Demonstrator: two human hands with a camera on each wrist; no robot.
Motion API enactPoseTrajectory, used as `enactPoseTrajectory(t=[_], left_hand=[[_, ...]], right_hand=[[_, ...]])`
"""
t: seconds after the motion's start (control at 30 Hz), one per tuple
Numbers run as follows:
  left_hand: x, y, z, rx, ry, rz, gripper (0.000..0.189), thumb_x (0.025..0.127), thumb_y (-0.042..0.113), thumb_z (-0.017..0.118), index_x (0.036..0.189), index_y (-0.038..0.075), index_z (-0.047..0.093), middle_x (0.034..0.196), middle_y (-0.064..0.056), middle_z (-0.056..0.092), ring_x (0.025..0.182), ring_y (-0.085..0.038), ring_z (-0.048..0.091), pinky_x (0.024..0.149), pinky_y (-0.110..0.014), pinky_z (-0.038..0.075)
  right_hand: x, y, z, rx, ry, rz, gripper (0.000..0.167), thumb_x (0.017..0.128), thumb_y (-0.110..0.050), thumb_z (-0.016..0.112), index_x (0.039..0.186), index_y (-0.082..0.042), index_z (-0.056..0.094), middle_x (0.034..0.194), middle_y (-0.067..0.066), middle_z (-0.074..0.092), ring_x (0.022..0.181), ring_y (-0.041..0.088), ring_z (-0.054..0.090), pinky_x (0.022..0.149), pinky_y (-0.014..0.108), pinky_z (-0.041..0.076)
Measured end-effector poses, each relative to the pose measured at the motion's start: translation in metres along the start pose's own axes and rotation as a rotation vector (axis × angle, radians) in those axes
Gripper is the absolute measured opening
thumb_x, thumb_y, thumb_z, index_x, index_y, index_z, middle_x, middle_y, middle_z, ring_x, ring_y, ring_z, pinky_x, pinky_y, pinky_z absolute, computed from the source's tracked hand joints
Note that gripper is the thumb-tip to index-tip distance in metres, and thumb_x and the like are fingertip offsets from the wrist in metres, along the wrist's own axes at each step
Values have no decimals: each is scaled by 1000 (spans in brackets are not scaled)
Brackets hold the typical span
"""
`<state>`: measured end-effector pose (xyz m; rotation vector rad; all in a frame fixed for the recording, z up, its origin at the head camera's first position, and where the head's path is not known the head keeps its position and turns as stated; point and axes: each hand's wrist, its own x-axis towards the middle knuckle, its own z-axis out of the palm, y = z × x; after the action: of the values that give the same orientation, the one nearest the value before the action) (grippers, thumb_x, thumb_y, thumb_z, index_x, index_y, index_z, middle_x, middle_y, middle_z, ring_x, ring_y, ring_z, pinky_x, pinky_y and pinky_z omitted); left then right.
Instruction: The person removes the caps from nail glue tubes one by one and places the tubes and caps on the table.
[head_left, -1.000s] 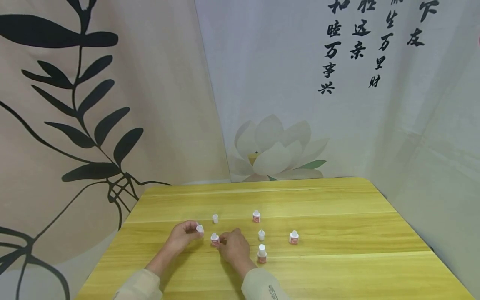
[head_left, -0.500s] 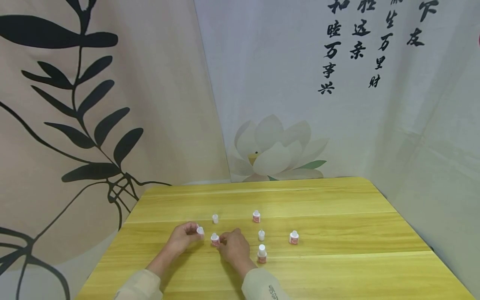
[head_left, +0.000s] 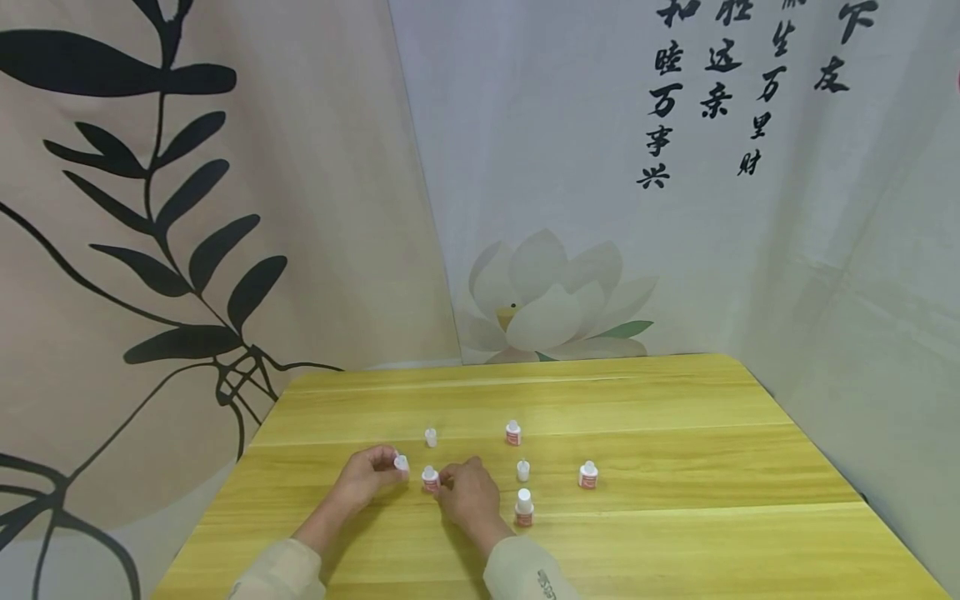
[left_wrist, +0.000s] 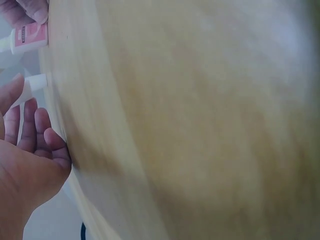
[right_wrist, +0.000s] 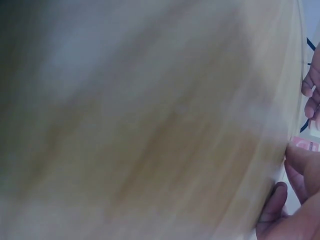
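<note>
In the head view my left hand pinches a small white cap between thumb and fingers, above the table. Just right of it, my right hand grips a small white bottle with a pink-red label, which stands upright on the table. The cap and this bottle are apart. From the left wrist, the cap shows at the thumb of the left hand, near the labelled bottle. In the right wrist view the right hand is partly cut off, with a bit of pink label beyond its fingertips.
On the wooden table a white cap stands behind the hands. To the right are a bottle at the back, another small white cap, a taller capped bottle and one more bottle. A printed curtain hangs behind.
The cap in my left hand has shifted slightly down and to the right, towards the bottle. My right hand and its bottle have barely moved.
</note>
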<state>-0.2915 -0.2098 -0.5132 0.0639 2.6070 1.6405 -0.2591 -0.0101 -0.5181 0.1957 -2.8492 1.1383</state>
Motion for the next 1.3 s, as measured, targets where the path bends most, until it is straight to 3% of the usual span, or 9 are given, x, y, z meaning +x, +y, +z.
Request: enactPoseTrajectory(t=[0.47,1.3], left_hand=[[-2,-4,-1,8,-60,34,18,83,2,77,97,-2,66,92,-8,67,88,-20,62,76,-27,53],[-2,-6,3,95,-58,30,20,81,2,79,97,3,67,89,-4,66,85,-18,61,76,-32,51]], right_hand=[[1,0,1,-43,2,-1,19,80,-24,81,96,-14,76,86,3,52,73,17,52,64,36,47],[-2,-1,-4,-3,-18,-5,24,78,-23,83,97,-11,75,87,3,51,74,17,51,63,36,46]])
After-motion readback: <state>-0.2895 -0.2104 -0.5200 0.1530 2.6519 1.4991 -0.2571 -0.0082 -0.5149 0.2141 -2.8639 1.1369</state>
